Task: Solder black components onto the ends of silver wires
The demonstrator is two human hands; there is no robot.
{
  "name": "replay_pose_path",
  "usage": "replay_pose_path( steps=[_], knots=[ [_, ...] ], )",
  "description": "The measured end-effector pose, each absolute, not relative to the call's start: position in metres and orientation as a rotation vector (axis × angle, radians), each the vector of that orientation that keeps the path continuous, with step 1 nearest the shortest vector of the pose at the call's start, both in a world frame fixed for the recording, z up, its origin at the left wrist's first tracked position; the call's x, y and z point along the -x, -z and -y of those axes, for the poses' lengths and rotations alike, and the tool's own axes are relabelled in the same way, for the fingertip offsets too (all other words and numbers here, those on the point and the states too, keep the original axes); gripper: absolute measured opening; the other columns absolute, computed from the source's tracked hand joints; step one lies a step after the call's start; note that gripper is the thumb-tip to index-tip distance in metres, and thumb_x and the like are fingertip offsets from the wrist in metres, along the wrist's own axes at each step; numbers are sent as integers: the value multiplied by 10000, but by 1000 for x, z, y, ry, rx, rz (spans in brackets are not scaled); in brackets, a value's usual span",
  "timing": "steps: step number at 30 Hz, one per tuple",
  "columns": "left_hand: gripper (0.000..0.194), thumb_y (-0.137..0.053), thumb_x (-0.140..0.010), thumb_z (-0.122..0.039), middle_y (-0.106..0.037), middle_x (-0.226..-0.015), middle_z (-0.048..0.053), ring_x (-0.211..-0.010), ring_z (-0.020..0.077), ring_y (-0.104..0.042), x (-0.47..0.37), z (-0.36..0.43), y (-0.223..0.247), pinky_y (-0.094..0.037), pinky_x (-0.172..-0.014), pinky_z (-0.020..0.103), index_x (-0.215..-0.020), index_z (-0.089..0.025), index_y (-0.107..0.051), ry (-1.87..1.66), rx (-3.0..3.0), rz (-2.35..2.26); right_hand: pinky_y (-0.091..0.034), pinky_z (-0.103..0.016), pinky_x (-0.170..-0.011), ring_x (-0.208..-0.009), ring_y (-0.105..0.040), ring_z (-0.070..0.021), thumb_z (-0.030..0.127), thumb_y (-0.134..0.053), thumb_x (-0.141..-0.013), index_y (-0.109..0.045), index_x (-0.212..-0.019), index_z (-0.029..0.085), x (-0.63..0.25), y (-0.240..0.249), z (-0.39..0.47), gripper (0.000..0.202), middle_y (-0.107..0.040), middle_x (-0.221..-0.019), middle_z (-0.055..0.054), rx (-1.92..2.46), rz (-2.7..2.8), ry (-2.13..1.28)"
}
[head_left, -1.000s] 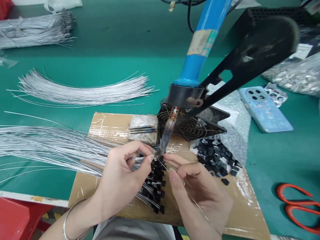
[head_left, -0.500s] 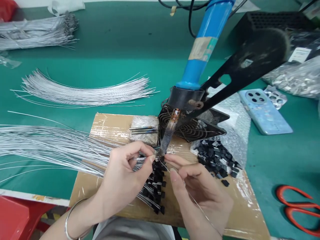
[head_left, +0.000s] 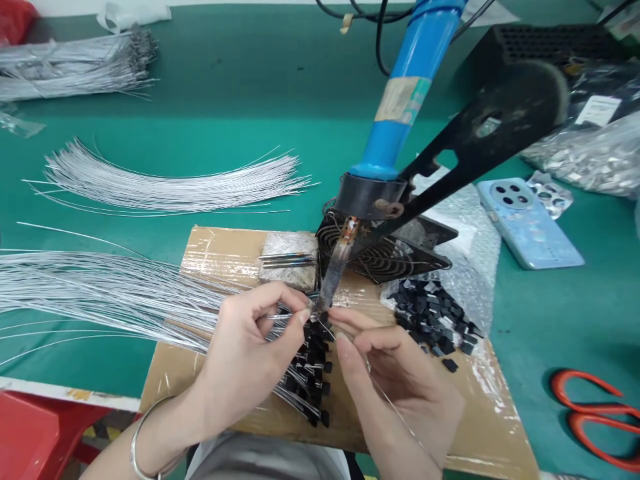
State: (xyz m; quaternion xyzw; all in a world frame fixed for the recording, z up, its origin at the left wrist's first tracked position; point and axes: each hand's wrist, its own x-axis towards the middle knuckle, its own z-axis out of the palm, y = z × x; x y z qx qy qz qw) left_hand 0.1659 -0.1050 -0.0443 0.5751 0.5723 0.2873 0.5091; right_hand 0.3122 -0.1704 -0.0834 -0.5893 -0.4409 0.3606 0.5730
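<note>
A blue-handled soldering iron (head_left: 387, 123) hangs tip-down in a black bracket (head_left: 480, 147). Right beside its tip, my left hand (head_left: 260, 340) is closed in a pinch on a thin white wire (head_left: 280, 317); the wire's end is too small to make out. My right hand (head_left: 400, 380) grips a thin strand of solder wire (head_left: 395, 407) between thumb and fingers, with the strand's front end at the iron's tip. Below the tip lie several wires with black ends (head_left: 313, 380), partly covered by my left hand.
Under my hands is a taped cardboard sheet (head_left: 175, 373). Long white wires (head_left: 125, 287) spread left, with another bundle (head_left: 175, 190) behind. A black fan (head_left: 390, 257), small black pieces (head_left: 435, 313), a phone (head_left: 530, 223) and red-handled scissors (head_left: 595, 417) lie rightward.
Both hands stay almost still at the iron's tip. My right thumb has shifted very slightly left, and the bracket appears slightly lower.
</note>
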Motion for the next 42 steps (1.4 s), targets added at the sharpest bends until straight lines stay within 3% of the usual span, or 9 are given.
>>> replay_pose_path(
  steps=[17,25,31,42],
  knots=[
    [157,-603,-871,-247,-771,-870,94,-715,173,-616,-167,106,45,-287,-499,250,-792,-163,-710,-698,-1390,-1377,-608,-142,-896,-994,-811,-125,129,-740,-924,-652,-818,238,-310,86,170,176,-838,-1114,-7,1397,1036,-800],
    [163,-603,-873,-256,-767,-872,99,-701,164,-596,-166,106,46,-275,-497,251,-782,-163,-701,-698,-1401,-1382,-614,-141,-887,-994,-813,-124,131,-734,-926,-646,-821,237,-309,85,170,173,-837,-1117,-5,1391,1047,-802],
    [163,-603,-872,-251,-753,-838,79,-607,127,-500,-165,106,46,-246,-479,250,-761,-168,-691,-686,-1429,-1393,-613,-152,-895,-995,-812,-126,127,-736,-925,-663,-824,240,-310,86,171,168,-838,-1116,-5,1400,1034,-782],
    [158,-603,-870,-247,-779,-900,104,-764,193,-664,-165,108,47,-343,-514,237,-766,-176,-699,-706,-1438,-1397,-609,-189,-898,-982,-809,-138,171,-761,-916,-674,-807,244,-307,85,172,157,-841,-1093,0,1445,1019,-758]
  ],
)
